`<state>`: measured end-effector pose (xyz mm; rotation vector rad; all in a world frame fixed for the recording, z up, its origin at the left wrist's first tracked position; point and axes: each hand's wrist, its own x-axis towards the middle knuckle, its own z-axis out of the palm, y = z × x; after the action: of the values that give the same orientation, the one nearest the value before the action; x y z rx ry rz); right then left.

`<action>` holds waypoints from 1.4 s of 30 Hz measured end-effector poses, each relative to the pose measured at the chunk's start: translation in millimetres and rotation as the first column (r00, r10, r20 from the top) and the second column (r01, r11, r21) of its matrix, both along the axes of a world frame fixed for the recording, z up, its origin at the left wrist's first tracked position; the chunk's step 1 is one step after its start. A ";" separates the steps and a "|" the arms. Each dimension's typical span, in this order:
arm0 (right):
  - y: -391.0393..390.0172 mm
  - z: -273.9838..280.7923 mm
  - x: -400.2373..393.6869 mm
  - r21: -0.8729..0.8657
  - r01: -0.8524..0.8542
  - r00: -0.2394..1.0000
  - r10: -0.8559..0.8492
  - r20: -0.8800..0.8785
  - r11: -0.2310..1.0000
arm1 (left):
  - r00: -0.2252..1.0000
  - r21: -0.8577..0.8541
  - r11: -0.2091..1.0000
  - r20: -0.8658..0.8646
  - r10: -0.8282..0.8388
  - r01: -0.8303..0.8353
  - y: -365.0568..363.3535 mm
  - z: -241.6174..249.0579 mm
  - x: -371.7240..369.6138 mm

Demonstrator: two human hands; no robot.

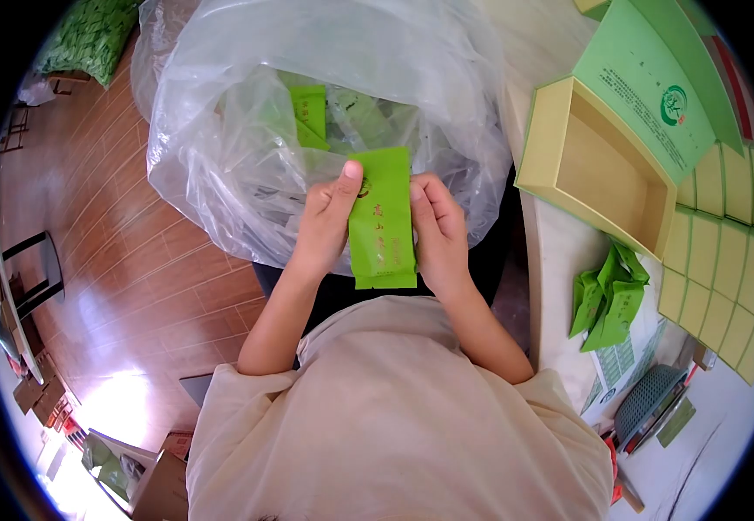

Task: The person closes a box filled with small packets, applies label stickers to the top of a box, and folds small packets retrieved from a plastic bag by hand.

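A flat green tea packet (383, 227) with printed characters is held upright in front of my body. My left hand (331, 213) grips its left edge, thumb on the front face. On the opposite edge, my right hand (438, 227) has its fingers curled round the packet. Behind both hands a large clear plastic bag (212, 165) gapes, and another green packet (310, 117) lies inside it. More packets in the bag show dimly through the plastic.
To the right, an open yellow-green gift box (550, 130) rests on a white table (555, 260). Several loose green packets (609, 295) lie below it, beside rows of stacked small boxes (720, 278). A grey basket (646, 404) stands nearer me. Wooden flooring (147, 234) spreads out at left.
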<state>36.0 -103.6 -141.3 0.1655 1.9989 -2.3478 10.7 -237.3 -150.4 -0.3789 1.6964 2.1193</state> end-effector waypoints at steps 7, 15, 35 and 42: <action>3.6 12.4 1.8 0.142 -0.263 0.938 0.219 0.267 0.954 | 0.964 -0.316 0.934 -0.253 0.084 -0.164 -16.2 -6.6 0.5; 3.0 -3.2 4.3 -0.572 -0.081 0.741 0.433 0.513 0.816 | 0.984 0.323 0.942 0.176 0.030 -0.086 7.6 0.3 -5.9; -4.9 9.4 14.8 0.577 0.019 0.759 0.364 -0.540 0.816 | 0.971 0.349 0.920 0.212 0.110 -0.181 3.4 0.4 -4.6; -0.6 4.5 19.6 0.619 0.073 0.728 0.383 -0.569 0.782 | 0.961 0.351 0.910 0.238 0.143 -0.223 6.8 4.9 -6.5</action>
<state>55.6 -104.1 -136.8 -0.9601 2.8768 -1.6626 4.2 -230.5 -145.5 -0.6383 1.1434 2.3801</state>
